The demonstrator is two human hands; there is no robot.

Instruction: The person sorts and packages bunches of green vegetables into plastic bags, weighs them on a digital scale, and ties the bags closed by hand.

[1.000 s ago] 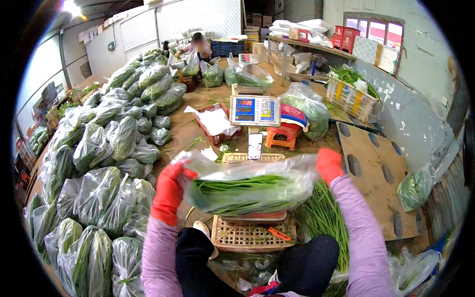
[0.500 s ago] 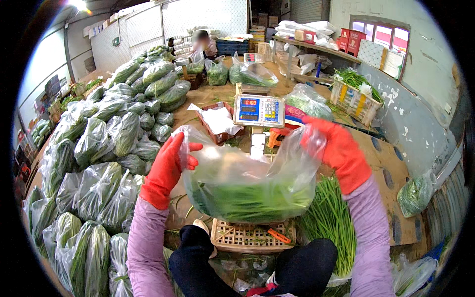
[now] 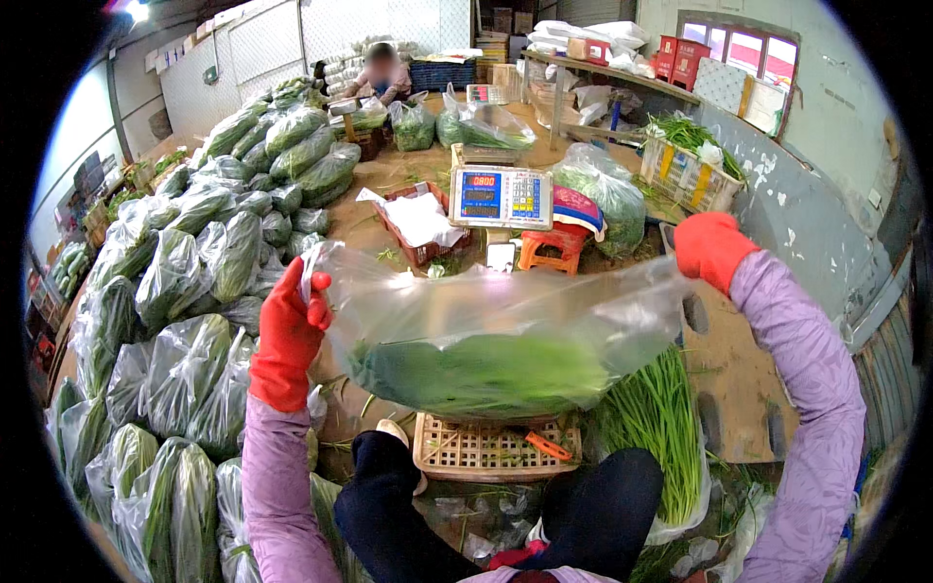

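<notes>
A clear plastic bag (image 3: 486, 340) of long green leafy vegetables hangs stretched wide between my hands, blurred by motion. My left hand (image 3: 290, 335), in a red rubber glove, pinches the bag's left top corner. On the other side my right hand (image 3: 714, 251), gloved alike, is closed in a fist on the right top corner. Beneath the bag is an upturned beige plastic crate (image 3: 476, 457) with an orange-handled cutter (image 3: 548, 446) on it. Loose long green stalks (image 3: 664, 428) lie to the right of the crate, beside my knee.
Many filled vegetable bags (image 3: 194, 282) are heaped on the left. Ahead stands a digital scale (image 3: 501, 198), with a red basket (image 3: 420, 223) left of it and an orange stool (image 3: 552, 248) to its right. Another person (image 3: 381, 76) is at the back.
My hands have moved apart, the right one outward to the right, pulling the bag's top wide. The bag has spread out sideways, and the view has shifted slightly.
</notes>
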